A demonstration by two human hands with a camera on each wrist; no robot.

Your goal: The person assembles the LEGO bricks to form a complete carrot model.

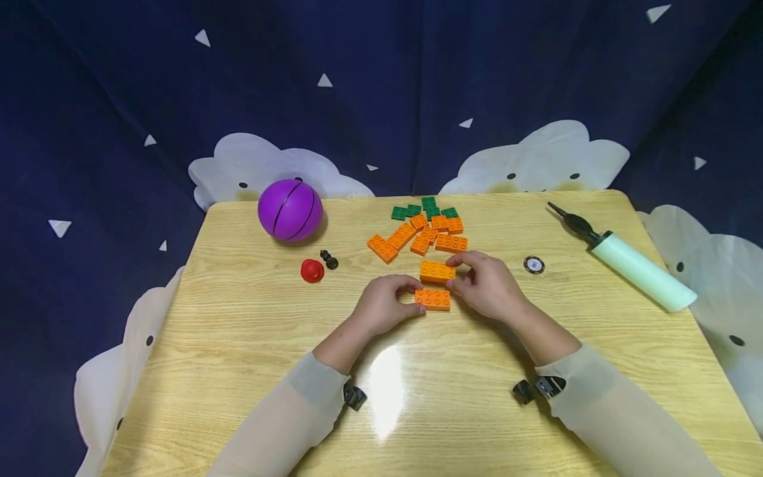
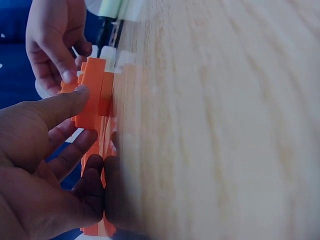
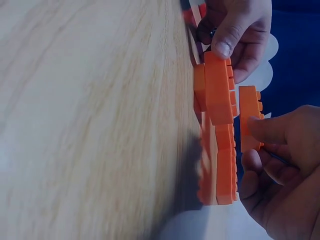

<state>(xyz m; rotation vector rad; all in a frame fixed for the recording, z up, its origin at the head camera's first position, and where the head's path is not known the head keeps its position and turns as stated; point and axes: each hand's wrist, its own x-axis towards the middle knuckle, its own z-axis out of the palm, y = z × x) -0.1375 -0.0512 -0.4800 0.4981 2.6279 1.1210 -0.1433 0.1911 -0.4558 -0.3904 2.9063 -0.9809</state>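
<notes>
The right hand has its fingers clamped on a raised orange plastic brick; the left hand pinches a second orange brick, seemingly stacked on something orange over the bench. Those two aren't joined; studded green bricks lie behind.

This is a curtained-off indoor spot; whether in a home or a studio cannot be told. A navy curtain printed with white triangles and clouds hangs around 3 sides of a wood-grain table carrying toy bricks and a purple ball.
</notes>
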